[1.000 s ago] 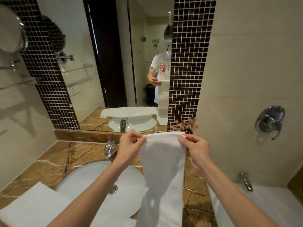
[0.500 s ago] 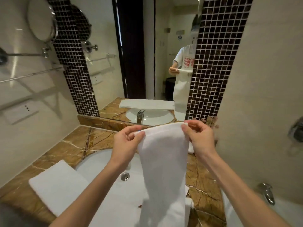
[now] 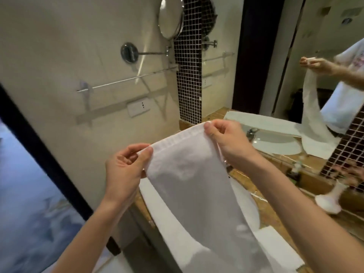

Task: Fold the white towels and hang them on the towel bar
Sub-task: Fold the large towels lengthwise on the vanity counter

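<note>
A long, narrow folded white towel (image 3: 197, 194) hangs down in front of me. My left hand (image 3: 124, 170) pinches its top left corner and my right hand (image 3: 226, 138) pinches its top right corner, holding the hem stretched and tilted up to the right. The chrome towel bar (image 3: 126, 80) runs across the beige wall above and left of my hands, with nothing hanging on it. Another folded white towel (image 3: 155, 203) lies on the counter behind the hanging one, mostly hidden by it.
A round shaving mirror (image 3: 169, 18) on a swing arm sticks out above the bar. A wall socket (image 3: 137, 107) sits below it. The big mirror (image 3: 275, 66) reflects the sink and a person. A white vase (image 3: 331, 198) stands on the marble counter (image 3: 279, 219) at right. A dark door frame (image 3: 45, 154) runs at left.
I have turned left from the sink toward the side wall, carrying the towel with both hands; the towel bar is now in front of me and the towel's top edge is tilted.
</note>
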